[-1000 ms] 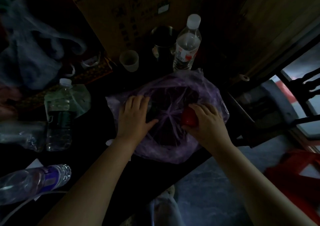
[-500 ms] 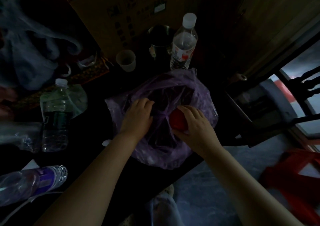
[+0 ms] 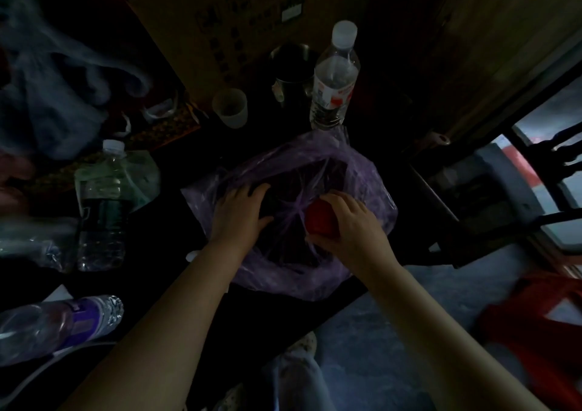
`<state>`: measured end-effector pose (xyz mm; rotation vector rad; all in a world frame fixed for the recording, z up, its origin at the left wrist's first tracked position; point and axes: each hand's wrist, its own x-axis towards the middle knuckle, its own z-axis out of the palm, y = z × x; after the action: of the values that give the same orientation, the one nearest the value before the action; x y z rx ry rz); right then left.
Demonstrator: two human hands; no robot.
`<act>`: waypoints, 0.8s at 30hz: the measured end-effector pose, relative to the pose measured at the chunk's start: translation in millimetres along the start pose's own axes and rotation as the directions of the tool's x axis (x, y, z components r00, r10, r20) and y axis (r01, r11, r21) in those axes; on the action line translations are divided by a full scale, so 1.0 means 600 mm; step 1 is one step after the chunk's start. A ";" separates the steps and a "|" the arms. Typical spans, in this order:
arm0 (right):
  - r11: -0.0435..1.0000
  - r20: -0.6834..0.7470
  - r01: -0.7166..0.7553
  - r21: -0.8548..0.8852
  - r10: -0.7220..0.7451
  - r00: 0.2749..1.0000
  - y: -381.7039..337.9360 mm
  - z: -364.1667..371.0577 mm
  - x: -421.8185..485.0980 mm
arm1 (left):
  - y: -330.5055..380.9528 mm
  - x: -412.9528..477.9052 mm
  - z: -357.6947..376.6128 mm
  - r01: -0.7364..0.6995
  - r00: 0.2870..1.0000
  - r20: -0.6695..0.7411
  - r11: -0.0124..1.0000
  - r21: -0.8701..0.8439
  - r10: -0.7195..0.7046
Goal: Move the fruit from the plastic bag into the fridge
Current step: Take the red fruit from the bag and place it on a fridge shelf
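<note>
**Item:** red fruit (image 3: pixel 318 221), one piece, round and smooth-looking. It sits at the right side of the mouth of the plastic bag (image 3: pixel 315 161), about level with the rim. Fingers cover part of it, and it is not yet clear of the film.

**Container:** plastic bag, purple, thin and crumpled. It lies on the dark bench (image 3: pixel 176 253) close to the near edge, with its mouth spread upward. The inside is too dark to count what else it holds.

**Right hand** (image 3: pixel 352 231)**:** the grip is curled round the fruit from the right, with fingers over the top.

**Left hand** (image 3: pixel 236 218)**:** it is laid on the bag's left side, fingers nearly straight and reaching toward the mouth, thumb spread. It holds nothing and presses the film down.

**Nearby:** an upright water bottle (image 3: pixel 333 79) stands just behind the bag's far rim, with a small cup (image 3: pixel 230 108) to its left.

**Fridge:** not in view.

**Handling note** — the step in hand is judged to be lifting the fruit out.
- Raise it straight up rather than dragging it toward the body, because the bag lies near the bench edge and could be pulled off.
- The left hand should press down so the thin film does not rise with the fruit.
- Gathered strands of film lie just beside the fruit and may snag, so clear them first.
- Hold it firmly but gently — a soft fruit would bruise.
- Avoid swinging toward the bottle behind the bag.
</note>
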<state>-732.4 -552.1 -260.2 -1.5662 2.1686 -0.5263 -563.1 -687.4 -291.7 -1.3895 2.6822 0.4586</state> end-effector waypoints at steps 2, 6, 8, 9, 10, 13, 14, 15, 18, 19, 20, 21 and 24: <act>1.000 -0.010 0.008 -0.015 -0.008 1.000 0.001 0.001 -0.002 | 0.003 -0.006 -0.005 -0.016 1.000 -0.016 1.000 -0.019 0.016; 0.999 -0.051 0.033 -0.025 -0.035 0.998 -0.007 -0.007 -0.009 | 0.013 -0.021 -0.024 -0.084 0.995 -0.054 0.991 -0.100 0.079; 1.000 -0.075 0.028 -0.001 -0.028 0.997 -0.016 -0.015 -0.013 | 0.022 -0.035 -0.037 -0.123 0.991 -0.066 0.980 -0.154 0.114; 1.000 -0.088 0.020 0.016 -0.019 0.996 -0.020 -0.020 -0.015 | 0.027 -0.043 -0.045 -0.138 0.989 -0.070 0.974 -0.182 0.127; 0.999 -0.100 0.008 0.036 -0.005 0.995 -0.024 -0.025 -0.020 | 0.032 -0.053 -0.053 -0.150 0.988 -0.071 0.966 -0.208 0.138; 0.993 -0.162 -0.016 0.118 0.035 0.986 -0.039 -0.041 -0.041 | 0.043 -0.085 -0.076 -0.199 0.979 -0.102 0.935 -0.293 0.177; 0.990 -0.188 -0.015 0.141 0.042 0.981 -0.046 -0.046 -0.051 | 0.046 -0.097 -0.084 -0.212 0.976 -0.119 0.920 -0.329 0.182; 0.987 -0.213 -0.012 0.157 0.045 0.976 -0.054 -0.051 -0.061 | 0.048 -0.108 -0.092 -0.222 0.973 -0.136 0.904 -0.364 0.184; 0.983 -0.277 -0.019 0.182 0.070 0.958 -0.083 -0.064 -0.102 | 0.055 -0.144 -0.118 -0.277 0.957 -0.202 0.859 -0.431 0.207; 0.983 -0.303 -0.025 0.182 0.080 0.950 -0.094 -0.068 -0.119 | 0.056 -0.157 -0.127 -0.304 0.948 -0.230 0.844 -0.442 0.221; 0.984 -0.330 -0.025 0.177 0.083 0.940 -0.107 -0.071 -0.137 | 0.057 -0.171 -0.135 -0.328 0.939 -0.255 0.827 -0.456 0.232; 0.986 -0.356 -0.025 0.167 0.084 0.931 -0.120 -0.073 -0.155 | 0.056 -0.184 -0.143 -0.350 0.931 -0.273 0.808 -0.474 0.243; 0.991 -0.442 -0.028 0.131 0.084 0.893 -0.165 -0.076 -0.216 | 0.051 -0.230 -0.167 -0.418 0.907 -0.294 0.744 -0.522 0.303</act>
<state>-641.0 -455.2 -155.4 -1.4142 2.4437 -1.0695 -501.1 -593.0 -160.2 -1.0179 3.1408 1.3422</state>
